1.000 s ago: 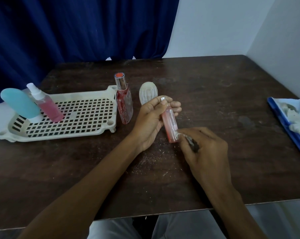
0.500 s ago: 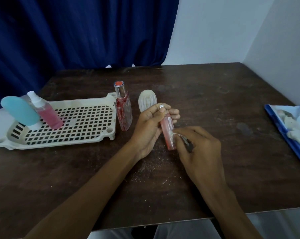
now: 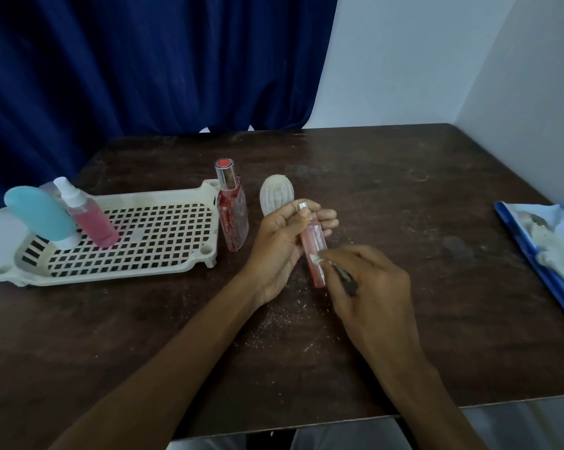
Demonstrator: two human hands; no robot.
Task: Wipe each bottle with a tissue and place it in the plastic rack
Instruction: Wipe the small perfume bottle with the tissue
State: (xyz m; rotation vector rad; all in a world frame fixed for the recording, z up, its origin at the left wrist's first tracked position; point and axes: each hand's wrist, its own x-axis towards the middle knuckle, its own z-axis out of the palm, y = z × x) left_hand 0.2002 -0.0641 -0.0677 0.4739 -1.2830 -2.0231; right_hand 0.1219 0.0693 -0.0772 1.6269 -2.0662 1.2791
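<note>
Most of tissue (image 3: 316, 258) hidden in right hand (image 3: 373, 289), blue pack (image 3: 553, 228) cut by rt edge — contents unclear

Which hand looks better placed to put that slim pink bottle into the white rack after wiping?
Probably the left. The left hand grips the slim pink bottle near its cap, and the rack lies on that side. The right hand pinches the tissue and sits farther from the rack.

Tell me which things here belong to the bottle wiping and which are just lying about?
In use: slim pink bottle, tissue, plastic rack, teal bottle and spray bottle in it, red bottle, white ribbed container.
Lying about: blue packet, blue curtain, specks on table.
</note>
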